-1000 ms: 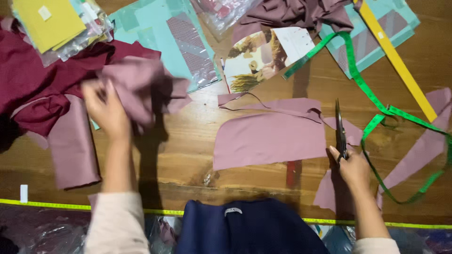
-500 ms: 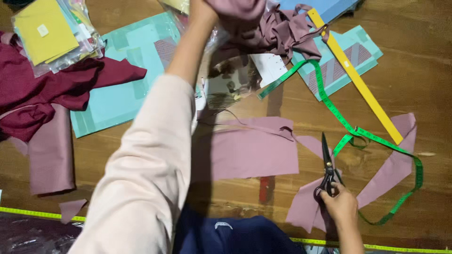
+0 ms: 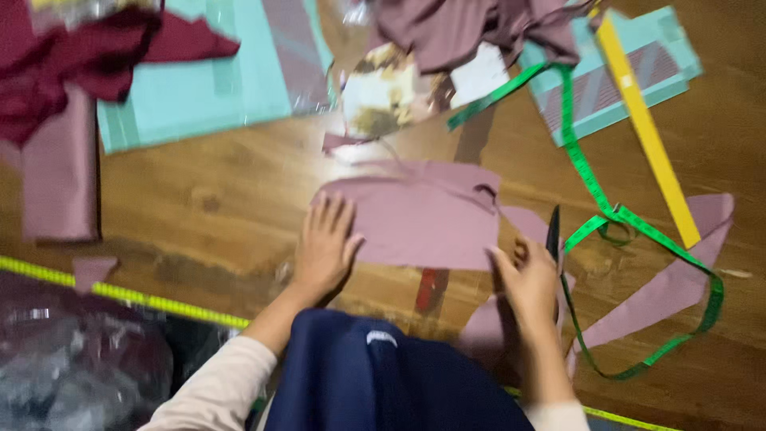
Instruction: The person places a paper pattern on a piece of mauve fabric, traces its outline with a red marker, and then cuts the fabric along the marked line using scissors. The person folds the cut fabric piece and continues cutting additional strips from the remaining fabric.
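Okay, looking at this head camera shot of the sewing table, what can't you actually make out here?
1. Scissors, head view: only the dark blades show; the right hand covers the handles.
2. Mauve fabric piece: motion blur softens its edges, and the left hand covers its near corner.
3. Maroon cloth: cut off by the top and left edges.
4. Printed picture sheet: too blurred to tell.

Pale cream long sleeves [image 3: 214, 389] (both arms), dark navy garment [image 3: 383, 379] over lap.
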